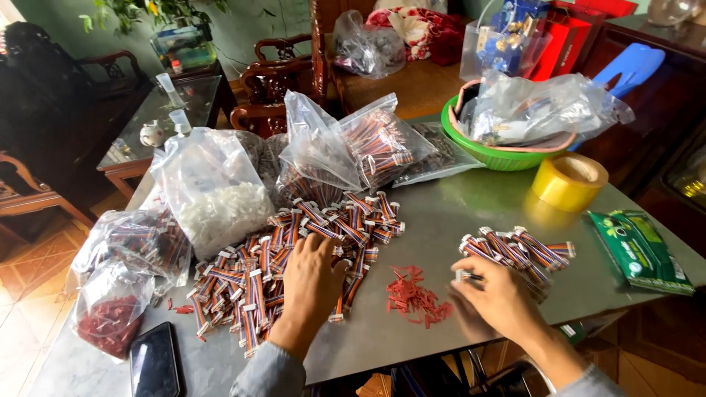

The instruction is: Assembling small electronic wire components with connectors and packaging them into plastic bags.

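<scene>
Grey metal table (456, 213) is packed: left hand (312, 276) lies flat, fingers spread, on the big heap of striped wire bundles (294, 254), while the right hand (496, 298) pinches the edge of a smaller bundle stack (518, 250). Red clips (415, 298) sit between them. Tape roll (570, 180), green basin (500, 154) and phone (154, 360) sit around the edges; carved wooden chairs (276, 81) stand behind, tiled floor (22, 294) below.
</scene>
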